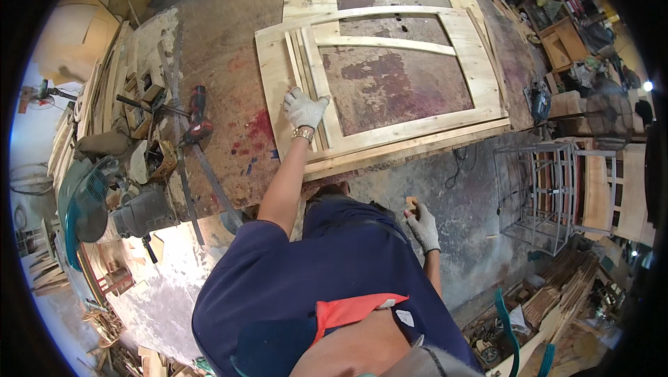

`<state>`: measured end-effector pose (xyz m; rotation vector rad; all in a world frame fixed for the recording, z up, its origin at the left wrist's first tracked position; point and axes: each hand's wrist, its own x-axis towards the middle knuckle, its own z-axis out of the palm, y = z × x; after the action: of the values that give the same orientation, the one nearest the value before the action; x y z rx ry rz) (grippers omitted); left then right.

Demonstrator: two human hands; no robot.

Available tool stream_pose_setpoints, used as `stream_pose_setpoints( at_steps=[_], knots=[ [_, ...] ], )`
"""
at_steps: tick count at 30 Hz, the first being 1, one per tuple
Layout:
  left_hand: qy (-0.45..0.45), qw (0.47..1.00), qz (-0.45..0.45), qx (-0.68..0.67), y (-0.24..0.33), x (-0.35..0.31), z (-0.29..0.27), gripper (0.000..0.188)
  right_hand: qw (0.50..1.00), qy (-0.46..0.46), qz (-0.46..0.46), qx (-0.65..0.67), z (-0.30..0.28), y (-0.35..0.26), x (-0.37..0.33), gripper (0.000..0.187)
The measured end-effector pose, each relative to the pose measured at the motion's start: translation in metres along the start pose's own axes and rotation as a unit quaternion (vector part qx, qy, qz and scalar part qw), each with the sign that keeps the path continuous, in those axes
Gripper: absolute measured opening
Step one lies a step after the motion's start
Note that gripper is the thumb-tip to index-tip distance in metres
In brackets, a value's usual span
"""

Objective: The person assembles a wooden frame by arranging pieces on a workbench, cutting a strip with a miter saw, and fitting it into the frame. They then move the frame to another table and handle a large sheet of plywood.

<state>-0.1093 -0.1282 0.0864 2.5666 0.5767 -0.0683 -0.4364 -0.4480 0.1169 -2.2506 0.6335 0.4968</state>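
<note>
Showing frame flat on tabletop, apparently joined already. Resting left hand, fingers slightly spread, on strips along frame's left side; probably not yet fixed. Pinching block in right hand, off frame's near edge. Got drill left of frame. Cannot tell how much work remains.

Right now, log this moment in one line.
Left hand: on wooden strips atop wooden frame | right hand: holding small tan piece | workbench: frame, red-black power tool
</note>
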Motion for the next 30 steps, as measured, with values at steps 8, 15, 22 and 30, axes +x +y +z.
stream_pose_setpoints(
  at_steps=[8, 15, 22, 30],
  knots=[
    [0.111, 0.986, 0.083, 0.089, -0.006, -0.012, 0.043, 0.113, 0.997, -0.072, -0.025, -0.027, -0.011, -0.045, 0.054, 0.058],
    [0.093, 0.992, 0.08, -0.029, -0.008, 0.008, 0.054, 0.103, 0.99, -0.128, -0.059, -0.018, -0.027, -0.061, 0.083, 0.063],
    [0.087, 0.994, 0.052, -0.043, 0.002, 0.001, 0.061, 0.097, 0.971, -0.193, -0.124, -0.068, -0.047, -0.079, 0.114, 0.065],
    [0.092, 0.995, 0.045, 0.015, 0.007, 0.004, 0.066, 0.095, 0.953, -0.175, -0.222, -0.112, -0.111, -0.082, 0.173, 0.057]
  ],
)
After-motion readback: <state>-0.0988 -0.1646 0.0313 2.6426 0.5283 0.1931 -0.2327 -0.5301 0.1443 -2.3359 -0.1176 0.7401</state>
